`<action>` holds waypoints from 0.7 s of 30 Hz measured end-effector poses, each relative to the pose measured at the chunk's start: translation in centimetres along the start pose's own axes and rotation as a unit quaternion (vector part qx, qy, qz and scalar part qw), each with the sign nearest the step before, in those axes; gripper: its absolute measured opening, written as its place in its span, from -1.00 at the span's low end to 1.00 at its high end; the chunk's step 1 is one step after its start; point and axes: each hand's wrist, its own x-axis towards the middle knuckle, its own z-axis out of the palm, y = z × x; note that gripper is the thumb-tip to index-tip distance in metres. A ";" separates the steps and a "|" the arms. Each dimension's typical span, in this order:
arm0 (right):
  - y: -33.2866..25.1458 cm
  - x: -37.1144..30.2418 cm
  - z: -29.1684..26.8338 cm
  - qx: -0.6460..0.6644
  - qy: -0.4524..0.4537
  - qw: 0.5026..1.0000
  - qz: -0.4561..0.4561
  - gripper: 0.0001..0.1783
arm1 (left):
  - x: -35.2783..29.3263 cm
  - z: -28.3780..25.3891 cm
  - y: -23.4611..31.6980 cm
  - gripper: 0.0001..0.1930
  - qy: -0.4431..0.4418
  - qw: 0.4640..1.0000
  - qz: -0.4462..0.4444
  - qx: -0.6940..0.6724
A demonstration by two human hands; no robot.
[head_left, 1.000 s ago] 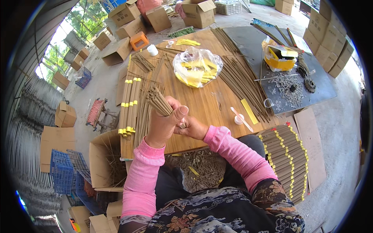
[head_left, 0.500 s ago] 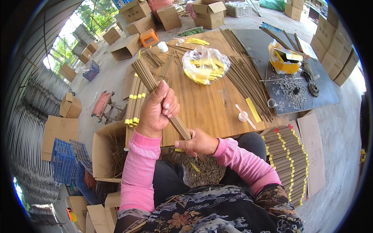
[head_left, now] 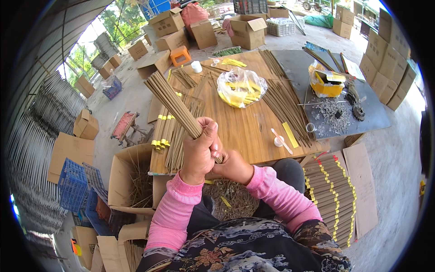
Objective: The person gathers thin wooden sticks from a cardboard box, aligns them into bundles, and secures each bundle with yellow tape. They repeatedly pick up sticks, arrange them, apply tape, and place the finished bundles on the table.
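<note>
My left hand [head_left: 199, 152] is wrapped around a slanting bundle of brown incense sticks [head_left: 171, 102], whose upper end fans out toward the far left. Just below it, my right hand [head_left: 233, 167] closes on the lower end of the same bundle; the tips there are hidden by my fingers. Under the bundle, loose brown sticks [head_left: 181, 149] lie on the wooden table [head_left: 244, 131]. Beside them are several bundles with yellow bands [head_left: 161, 131]. A clear plastic bag of yellow strips [head_left: 241, 88] sits beyond my hands.
A yellow strip [head_left: 290, 134] and a pale spatula-like stick [head_left: 282, 141] lie near the table's right front. Banded bundles [head_left: 331, 195] are stacked at my right. An open carton [head_left: 131, 181] holding sticks stands at my left. Brown debris [head_left: 231, 199] lies between my legs.
My left hand has slid down the bundle toward my right hand, so the two now nearly meet. More of the upper bundle shows. The view has shifted slightly.
</note>
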 end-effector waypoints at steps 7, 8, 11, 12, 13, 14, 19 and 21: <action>7.3 4.3 -1.0 0.033 0.015 0.994 -0.104 -0.90 | 2.3 -1.9 -2.8 -0.78 -0.047 0.984 0.064 0.161; 9.4 4.8 -0.9 0.047 0.003 0.994 -0.095 -0.90 | 2.6 -2.7 -3.7 -0.77 -0.046 0.984 0.051 0.162; 14.3 4.7 -0.4 0.075 0.018 0.995 -0.065 -0.88 | 3.2 -4.9 -6.6 -0.77 -0.032 0.986 0.011 0.164; 15.1 4.6 -0.1 0.094 0.021 0.994 -0.057 -0.87 | 3.2 -5.5 -7.4 -0.76 -0.025 0.987 0.001 0.161; 15.5 4.5 0.1 0.112 0.025 0.992 -0.047 -0.85 | 3.3 -5.5 -7.6 -0.76 -0.018 0.987 -0.009 0.157; 15.7 4.5 0.1 0.130 0.029 0.990 -0.037 -0.84 | 3.3 -5.6 -7.6 -0.76 -0.020 0.986 -0.010 0.164; 16.1 4.2 0.2 -0.010 0.058 0.996 -0.060 -0.82 | 3.1 -5.3 -7.4 -0.78 -0.005 0.991 -0.015 0.131; 14.1 3.5 0.6 -0.032 0.075 0.994 -0.077 -0.83 | 2.5 -5.0 -7.1 -0.79 0.008 0.992 0.000 0.124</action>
